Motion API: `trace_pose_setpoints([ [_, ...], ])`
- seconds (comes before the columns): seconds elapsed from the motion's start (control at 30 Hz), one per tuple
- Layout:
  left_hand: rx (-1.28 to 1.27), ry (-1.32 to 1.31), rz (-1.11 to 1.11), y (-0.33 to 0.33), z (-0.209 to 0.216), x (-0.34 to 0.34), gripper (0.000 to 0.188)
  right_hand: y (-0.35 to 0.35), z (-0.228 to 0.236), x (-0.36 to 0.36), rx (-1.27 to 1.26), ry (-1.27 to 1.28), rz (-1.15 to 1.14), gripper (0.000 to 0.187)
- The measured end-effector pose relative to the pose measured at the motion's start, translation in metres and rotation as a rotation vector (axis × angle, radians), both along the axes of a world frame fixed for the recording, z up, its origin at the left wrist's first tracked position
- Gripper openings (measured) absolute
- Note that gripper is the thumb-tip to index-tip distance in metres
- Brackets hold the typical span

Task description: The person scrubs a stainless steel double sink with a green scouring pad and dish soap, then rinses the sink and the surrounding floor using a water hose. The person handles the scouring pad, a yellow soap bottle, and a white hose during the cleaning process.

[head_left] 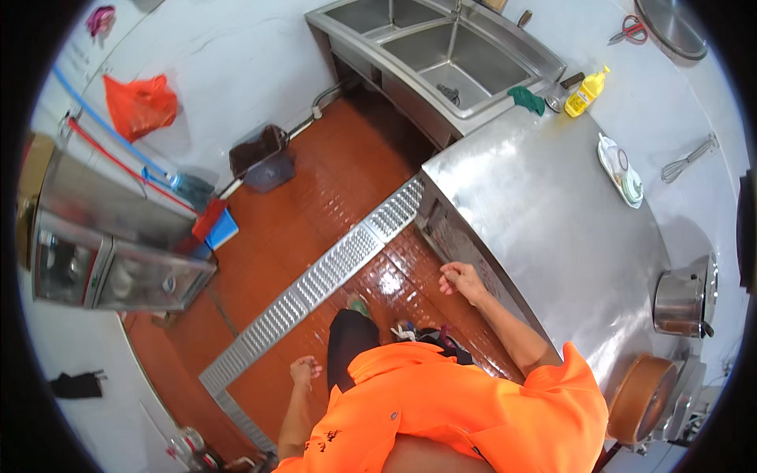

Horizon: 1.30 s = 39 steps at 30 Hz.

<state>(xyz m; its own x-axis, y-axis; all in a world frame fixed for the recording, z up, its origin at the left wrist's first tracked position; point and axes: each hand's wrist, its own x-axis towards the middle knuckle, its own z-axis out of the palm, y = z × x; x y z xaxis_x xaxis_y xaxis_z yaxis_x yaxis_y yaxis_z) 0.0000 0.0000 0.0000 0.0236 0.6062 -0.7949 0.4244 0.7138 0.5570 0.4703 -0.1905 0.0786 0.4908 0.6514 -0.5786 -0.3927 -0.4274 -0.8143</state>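
Observation:
My left hand (306, 369) hangs above the red floor (264, 272), beside my dark-trousered leg, fingers loosely bent and slightly apart. It holds nothing that I can see. My right hand (463, 282) is in the air near the side of the steel worktop (520, 213). Its fingers curl loosely, with no object visible in them. Neither hand appears to touch anything. A metal floor grating (303, 292) runs diagonally in front of me, and my green shoe (359, 305) shows near it.
A double steel sink (489, 67) stands ahead. On the worktop are a yellow pump bottle (585, 93), green cloth (526, 100), white tray (605, 162), steel pot (680, 303) and brown round container (640, 398). A glass-doored cabinet (126, 272) and dark bin (264, 162) stand left.

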Motion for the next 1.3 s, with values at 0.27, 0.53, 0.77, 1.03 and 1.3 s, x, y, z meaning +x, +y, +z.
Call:
trace_pose_setpoints([
  [0.27,-0.022,-0.056,-0.186,0.232,-0.033,0.125,0.01,0.179,0.05,0.096,0.181,-0.064,-0.31,0.023],
  [0.53,0.186,-0.121,-0.46,0.459,0.016,0.311,0.014,0.305,0.086,0.186,0.318,-0.039,-0.559,0.02],
  [0.77,0.206,-0.332,-0.548,0.584,0.028,0.519,0.015,0.439,0.067,0.338,0.415,-0.075,-0.625,0.021],
  [1.03,0.34,-0.404,-0.712,0.67,0.049,0.669,0.016,0.526,0.079,0.431,0.268,-0.056,-0.691,0.02],
  [1.3,0.687,-0.776,-0.924,0.727,0.142,0.889,0.017,0.56,0.09,0.477,0.171,-0.144,-1.033,0.019],
])
